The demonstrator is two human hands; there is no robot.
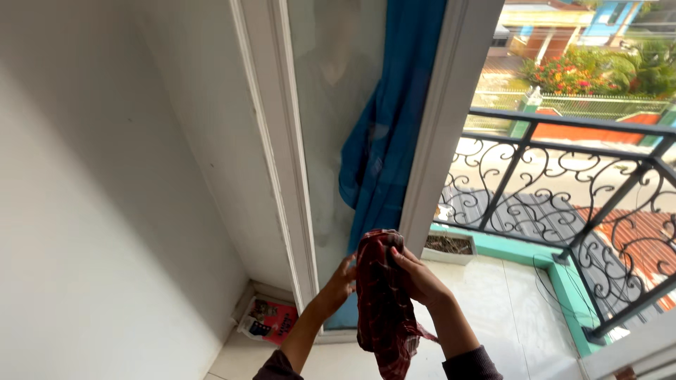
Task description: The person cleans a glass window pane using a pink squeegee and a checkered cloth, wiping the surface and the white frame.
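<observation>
Both of my hands hold up a dark red checked cloth (382, 302) in front of a glass window pane (331, 105). My left hand (341, 283) grips the cloth's left side, close to the glass. Over the upper right of the cloth lies my right hand (415, 273), fingers curled into the fabric. The cloth hangs down in folds between my forearms. A blue curtain (391, 119) hangs behind the glass.
White window frame (282, 141) and a white wall (105, 211) at left. A red packet (268, 320) lies on the floor in the corner. A black wrought-iron balcony railing (563, 183) stands on a green kerb at right, with a small planter (448, 247) by it.
</observation>
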